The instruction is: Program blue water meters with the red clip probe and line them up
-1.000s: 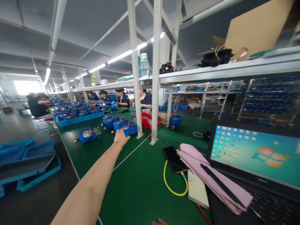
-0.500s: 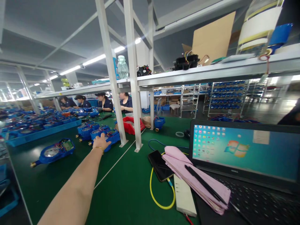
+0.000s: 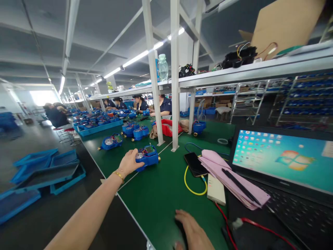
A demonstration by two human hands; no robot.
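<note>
My left hand [image 3: 130, 161] grips a blue water meter [image 3: 147, 160] from its near left side, thumb and fingers around the body. The meter has a round dial, an exposed circuit board and a brass end pointing right; it is low over the green table [image 3: 161, 187]. At the lower edge, my right hand [image 3: 193, 231] curves over a black computer mouse [image 3: 182, 227], mostly hidden beneath the fingers. Further back are more blue water meters, one lying alone [image 3: 110, 141] and several grouped [image 3: 140, 132].
A laptop [image 3: 283, 159] stands at the right, with a pink notepad [image 3: 234, 180], a phone [image 3: 195, 164] and a white box [image 3: 216, 189] with cables beside it. White shelf posts [image 3: 174, 76] rise from the table. Blue trays [image 3: 52, 170] lie at the left. Co-workers [image 3: 165, 105] sit beyond.
My left hand has drawn a water meter nearer and to the right, away from the group. My right hand has come into view at the bottom. The view has swung left.
</note>
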